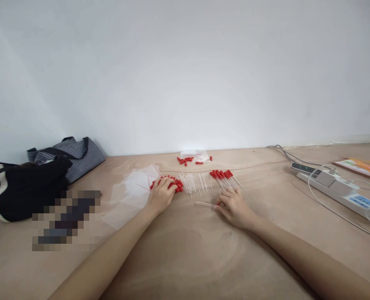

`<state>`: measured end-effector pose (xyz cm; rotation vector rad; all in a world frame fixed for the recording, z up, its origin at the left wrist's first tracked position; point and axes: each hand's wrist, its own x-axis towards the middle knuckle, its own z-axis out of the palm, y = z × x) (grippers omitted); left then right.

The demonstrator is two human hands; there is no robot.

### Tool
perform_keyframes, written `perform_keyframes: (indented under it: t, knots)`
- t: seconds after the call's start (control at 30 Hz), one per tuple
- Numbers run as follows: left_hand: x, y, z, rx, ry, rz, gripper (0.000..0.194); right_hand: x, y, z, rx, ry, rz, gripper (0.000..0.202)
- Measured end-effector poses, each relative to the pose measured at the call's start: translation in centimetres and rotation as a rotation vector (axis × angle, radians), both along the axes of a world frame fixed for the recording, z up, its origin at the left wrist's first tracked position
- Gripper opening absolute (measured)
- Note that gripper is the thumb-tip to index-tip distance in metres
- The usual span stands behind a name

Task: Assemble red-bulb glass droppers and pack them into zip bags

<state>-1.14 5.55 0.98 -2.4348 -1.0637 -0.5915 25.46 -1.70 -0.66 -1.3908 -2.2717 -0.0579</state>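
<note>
My left hand (162, 195) rests on a heap of red rubber dropper bulbs (180, 186), its fingers curled and a bulb showing between thumb and forefinger. Between the fingertips of my right hand (234, 208) is a clear dropper tube (206, 204), lying nearly level and pointing left, with no bulb on its visible end. Bare clear tubes (197, 183) lie in a row between my hands. Just beyond my right hand, several droppers (224, 177) with red bulbs fitted lie side by side, bulbs toward the wall.
Clear plastic bags (131, 187) spread left of the heap. Loose red bulbs (185, 160) and another plastic bag (194, 154) lie near the wall. A power strip (337, 187) with cables sits right. Striped (91, 156) and black bags (25, 191) stand left, beside a pixelated object (69, 221).
</note>
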Motion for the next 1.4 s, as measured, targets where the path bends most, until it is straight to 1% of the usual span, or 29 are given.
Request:
perform_keyframes:
  t: [0.1, 0.17, 0.23, 0.33, 0.4, 0.47, 0.63, 0.87, 1.1, 1.23, 1.4]
  knots:
    - [0.5, -1.1, 0.3, 0.008, -0.036, -0.100, 0.021, 0.1, -0.3, -0.2, -0.032, 0.011, 0.035, 0.016]
    - [1.0, -2.5, 0.3, -0.025, -0.045, -0.175, 0.020, 0.2, -0.2, -0.2, -0.048, 0.013, 0.049, 0.017]
    - [1.6, -4.1, 0.1, -0.099, -0.041, -0.221, 0.019, 0.2, -0.1, -0.2, -0.062, 0.020, 0.059, 0.018]
    - [2.2, -6.1, -0.4, -0.193, -0.078, -0.223, 0.015, 0.0, 0.0, -0.4, -0.081, 0.060, 0.052, 0.018]
    - [2.4, -6.7, -0.7, -0.244, -0.122, -0.201, 0.012, -0.3, 0.1, -0.7, -0.086, 0.096, 0.042, 0.021]
    - [2.3, -6.6, -1.0, -0.285, -0.172, -0.176, 0.011, -0.7, 0.2, -1.1, -0.080, 0.124, 0.036, 0.023]
    - [2.1, -6.0, -1.7, -0.338, -0.224, -0.126, 0.017, -1.7, 0.5, -2.0, -0.031, 0.151, 0.004, 0.014]
    - [2.7, -6.3, -1.8, -0.324, -0.282, -0.061, 0.011, -2.9, -0.6, -1.7, 0.119, 0.160, -0.015, 0.017]
    - [3.1, -6.8, -1.4, -0.283, -0.318, -0.072, 0.010, -3.7, -1.2, -1.6, 0.160, 0.172, 0.014, 0.012]
    - [3.2, -7.1, -1.2, -0.274, -0.326, -0.076, 0.012, -3.9, -1.4, -1.7, 0.200, 0.128, 0.023, 0.015]
    - [3.2, -7.1, -1.3, -0.280, -0.328, -0.080, 0.016, -3.9, -1.4, -1.8, 0.241, 0.108, 0.094, 0.018]
